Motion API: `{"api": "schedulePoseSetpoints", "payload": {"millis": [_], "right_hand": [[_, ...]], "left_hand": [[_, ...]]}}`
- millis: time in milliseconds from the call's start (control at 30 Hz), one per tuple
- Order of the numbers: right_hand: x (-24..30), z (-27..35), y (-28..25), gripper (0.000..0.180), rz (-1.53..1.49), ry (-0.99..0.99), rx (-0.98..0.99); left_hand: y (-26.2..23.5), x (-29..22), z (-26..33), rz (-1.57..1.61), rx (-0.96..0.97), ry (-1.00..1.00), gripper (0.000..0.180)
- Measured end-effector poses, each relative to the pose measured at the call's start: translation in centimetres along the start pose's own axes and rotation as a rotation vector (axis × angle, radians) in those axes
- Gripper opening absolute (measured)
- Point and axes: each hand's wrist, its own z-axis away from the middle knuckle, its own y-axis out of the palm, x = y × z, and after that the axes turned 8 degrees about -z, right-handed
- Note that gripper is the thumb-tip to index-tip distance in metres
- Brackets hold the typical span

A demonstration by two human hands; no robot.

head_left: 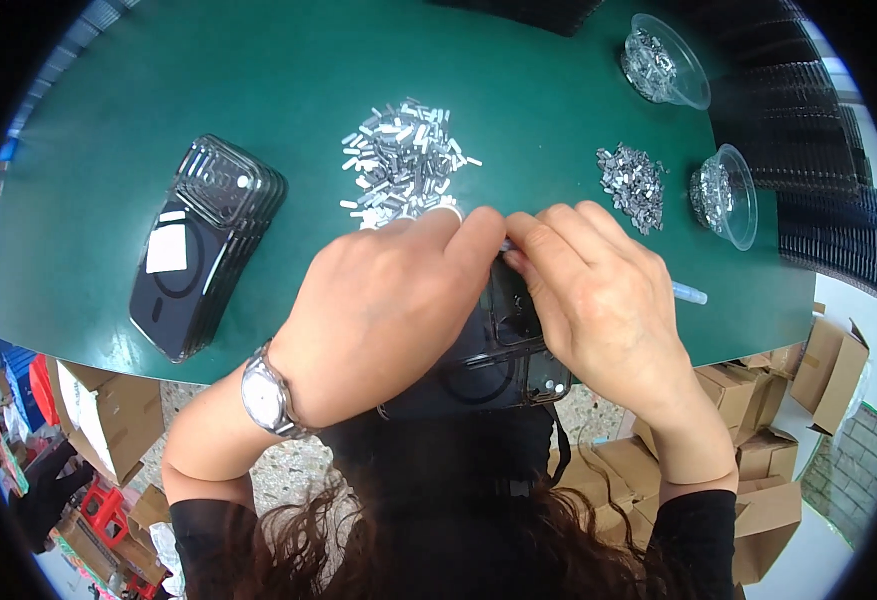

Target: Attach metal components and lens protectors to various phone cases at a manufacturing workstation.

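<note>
My left hand, with a silver watch on its wrist, and my right hand meet fingertip to fingertip above the near part of the table. Both are closed in a pinch. A small pale bit shows between the fingertips, too small to name. Under the hands lies a dark clear phone case with a camera cutout, partly covered by them. Another black phone case with a ring mark lies nearer to me, at the table's edge. Just beyond my left fingers spreads a pile of small grey and white strips.
A stack of phone cases stands at the left. To the right are a pile of small metallic pieces, two clear plastic tubs of such pieces, and a light-blue tube. Black ribbed trays line the far right; cardboard boxes stand below.
</note>
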Motion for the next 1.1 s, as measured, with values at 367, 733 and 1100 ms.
{"api": "schedulePoseSetpoints", "payload": {"millis": [367,733,1100], "right_hand": [[-2.6,-0.4,-1.1,0.041,0.007,-0.463,-0.502],[-5.9,-0.1,1.9,0.026,-0.348,-0.065,-0.222],[-6.2,0.3,3.0,0.02,-0.305,-0.046,-0.127]], "left_hand": [[-9.5,0.0,0.2,0.619,0.293,-0.134,0.056],[-11.2,0.7,5.0,0.032,-0.027,-0.451,0.077],[-8.6,5.2,10.2,-0.188,-0.065,-0.735,0.099]]}}
